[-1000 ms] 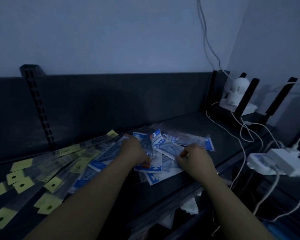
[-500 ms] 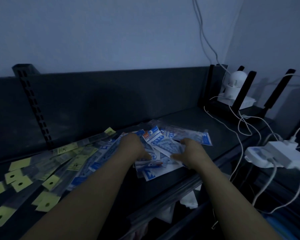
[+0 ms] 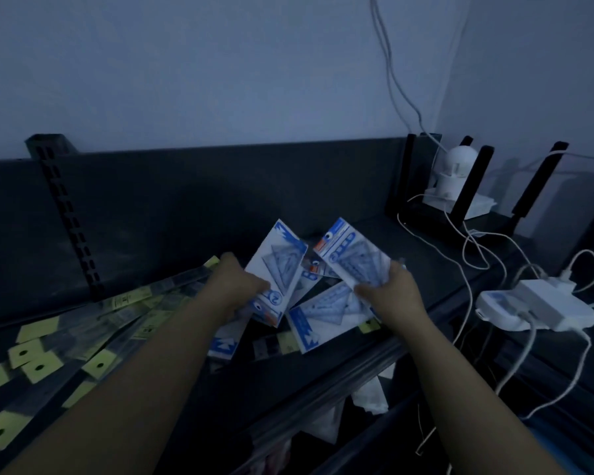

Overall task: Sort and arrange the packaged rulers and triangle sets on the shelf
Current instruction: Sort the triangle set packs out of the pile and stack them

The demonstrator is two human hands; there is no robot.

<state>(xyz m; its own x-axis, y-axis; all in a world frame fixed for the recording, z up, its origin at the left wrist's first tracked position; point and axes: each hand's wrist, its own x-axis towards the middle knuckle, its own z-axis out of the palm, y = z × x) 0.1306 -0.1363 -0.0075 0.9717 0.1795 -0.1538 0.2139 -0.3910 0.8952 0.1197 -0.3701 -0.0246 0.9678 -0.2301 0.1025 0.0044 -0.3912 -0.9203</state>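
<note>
My left hand [image 3: 235,286] grips a blue-and-white triangle-set packet [image 3: 278,272] and holds it tilted up above the dark shelf [image 3: 426,255]. My right hand [image 3: 390,291] grips another triangle-set packet [image 3: 352,255], also lifted. More triangle-set packets [image 3: 323,315] lie beneath and between the hands. Long clear ruler packets with yellow header tags [image 3: 83,344] lie fanned across the left of the shelf.
A slotted black upright [image 3: 66,214] stands at the back left against the shelf's back panel. At the right stand a white camera [image 3: 455,176], a black router with antennas [image 3: 474,190], white cables [image 3: 474,255] and white power adapters [image 3: 542,305]. Crumpled white items [image 3: 371,395] lie below the shelf edge.
Both hands have lifted triangle-set packets off the pile, tilting them upright. Earlier the hands were pressed low on the heap. The camera view has shifted slightly.
</note>
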